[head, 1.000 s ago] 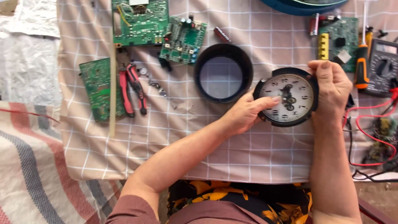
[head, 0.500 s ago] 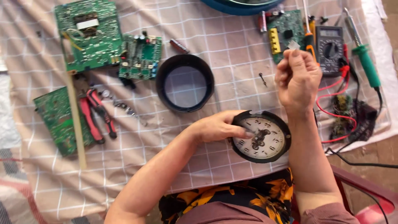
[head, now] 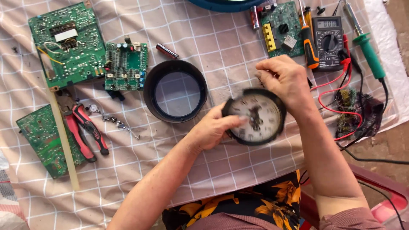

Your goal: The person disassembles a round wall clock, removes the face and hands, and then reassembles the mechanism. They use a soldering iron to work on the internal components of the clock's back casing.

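Note:
A round clock (head: 255,121) with a black rim and pale dial lies tilted over the checked cloth (head: 221,47), blurred by motion. My left hand (head: 211,130) grips its left edge, fingers reaching across the dial. My right hand (head: 285,79) curls over the clock's upper right rim. Just left of the clock sits a black ring with a clear glass pane (head: 175,91), apart from both hands.
Green circuit boards (head: 68,42) (head: 125,64) (head: 40,138) lie at the left beside red-handled pliers (head: 87,134) and small screws (head: 115,121). At the back right are a multimeter (head: 328,40) with red leads, an orange screwdriver (head: 309,42), a green soldering iron (head: 366,44), another board (head: 283,27) and a battery (head: 167,51).
My right hand came down from in front of the multimeter onto the clock's upper rim. The clock has been tipped and is moving; my left hand stays on its left edge.

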